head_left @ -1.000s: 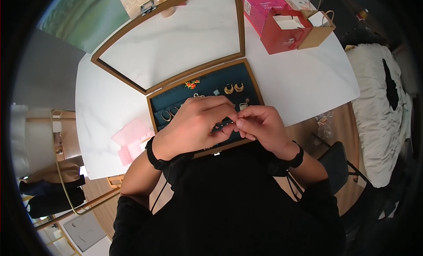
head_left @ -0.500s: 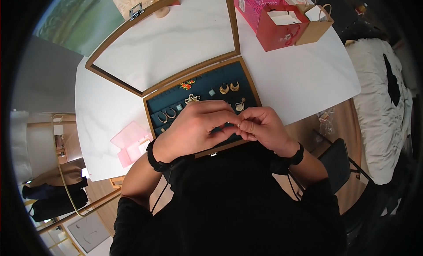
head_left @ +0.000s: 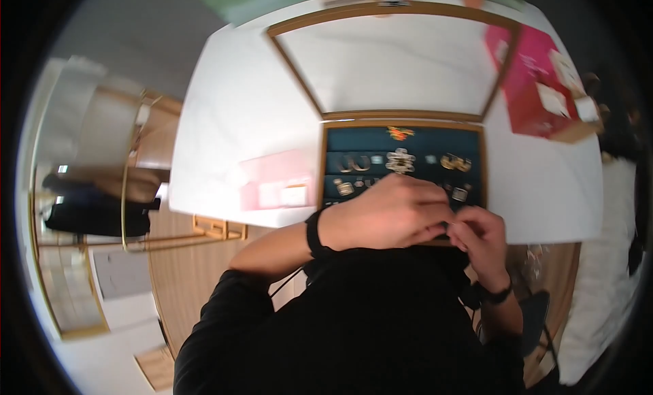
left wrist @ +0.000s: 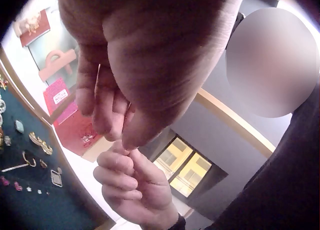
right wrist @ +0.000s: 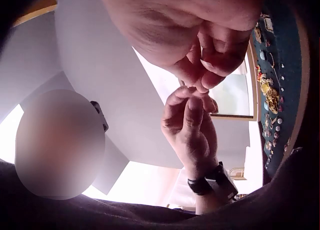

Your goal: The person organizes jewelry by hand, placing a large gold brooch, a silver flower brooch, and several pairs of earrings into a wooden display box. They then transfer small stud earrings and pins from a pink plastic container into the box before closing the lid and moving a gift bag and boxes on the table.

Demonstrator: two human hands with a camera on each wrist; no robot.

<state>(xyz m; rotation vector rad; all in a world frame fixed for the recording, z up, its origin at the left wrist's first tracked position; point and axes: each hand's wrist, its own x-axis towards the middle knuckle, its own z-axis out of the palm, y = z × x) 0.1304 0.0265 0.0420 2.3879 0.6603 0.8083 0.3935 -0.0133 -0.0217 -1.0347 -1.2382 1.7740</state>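
Note:
Both hands meet over the front of a shallow wooden jewellery box with dark teal lining. My left hand reaches in from the left, and its thumb and fingertips pinch at the same spot as those of my right hand. What they hold is a tiny stud-like piece, now hidden by the fingertips in every view. Rows of jewellery lie in the box: an orange-red brooch, a pale flower-shaped piece, gold hoop earrings and several small studs. The hands cover part of the front rows.
The box's glass lid stands raised at the back. On the white table, an opened pink box lies at the left. A red paper bag and a kraft bag stand at the right. A dark chair is lower right.
The head view has turned, so the box and bags now appear farther right and squarer on. Both hands stay together at the fingertips; the tiny bright piece seen between them earlier is hidden now.

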